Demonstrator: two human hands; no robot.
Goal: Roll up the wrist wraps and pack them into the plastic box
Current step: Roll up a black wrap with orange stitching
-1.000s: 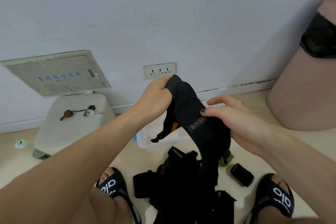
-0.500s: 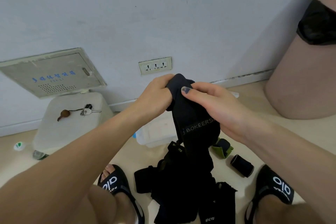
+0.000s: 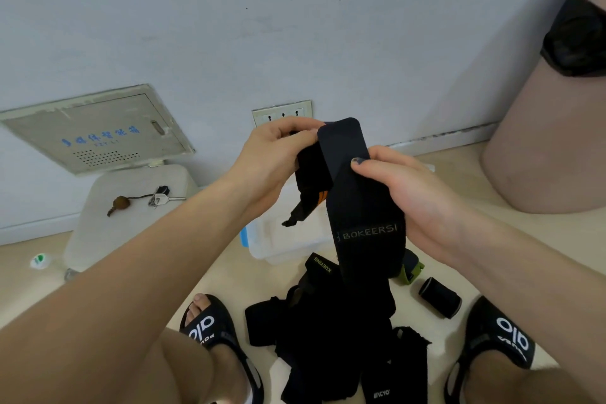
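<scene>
At frame centre, the BOKEERSI wrist wrap (image 3: 360,207) is gripped by both hands, left hand (image 3: 275,157) and right hand (image 3: 410,193); one rolled wrap (image 3: 439,302) is done, the pile (image 3: 334,338) unrolled, the plastic box (image 3: 288,239) apparently unfilled.

**Item Count**

Hands: two, the left hand (image 3: 278,157) and the right hand (image 3: 410,200).
Held wrist wrap (image 3: 357,207): one.
Loose black wraps in the floor pile (image 3: 331,331): number cannot be told.
Rolled black wrap (image 3: 439,302): one.
Green-edged roll (image 3: 410,270): one.
Plastic box (image 3: 288,239): one.
Slippers: two (image 3: 213,328) (image 3: 501,334).
Wall socket (image 3: 282,112): one.
Key bunch (image 3: 160,198): one.
</scene>
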